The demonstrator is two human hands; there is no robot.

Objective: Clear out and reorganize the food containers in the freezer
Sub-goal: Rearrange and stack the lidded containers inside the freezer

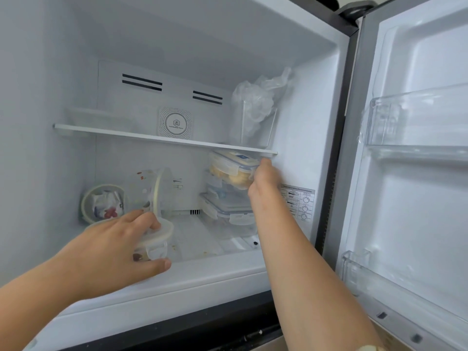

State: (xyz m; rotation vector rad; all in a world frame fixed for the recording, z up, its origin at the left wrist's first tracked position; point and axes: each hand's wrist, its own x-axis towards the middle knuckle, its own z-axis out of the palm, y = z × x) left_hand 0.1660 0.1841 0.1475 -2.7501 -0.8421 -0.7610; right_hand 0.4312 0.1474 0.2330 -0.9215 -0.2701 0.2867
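The freezer stands open in front of me. My left hand (119, 245) grips a small round clear container with a cream lid (154, 239) on the freezer floor at front left. My right hand (263, 181) holds the right end of a clear clip-lid container of pale food (231, 168), the top one of a stack just under the shelf (164, 139). Two more clip-lid containers (228, 209) lie beneath it. Behind my left hand a round container (154, 191) lies on its side, and another round tub with wrapped food (103, 202) sits at the far left.
On the upper shelf a clear box stuffed with plastic bags (255, 115) stands at the right, and a flat tray (96, 115) lies at the left. The freezer door (417, 173) hangs open on the right with clear door bins (415, 122). Crumbs dot the freezer floor (202, 239).
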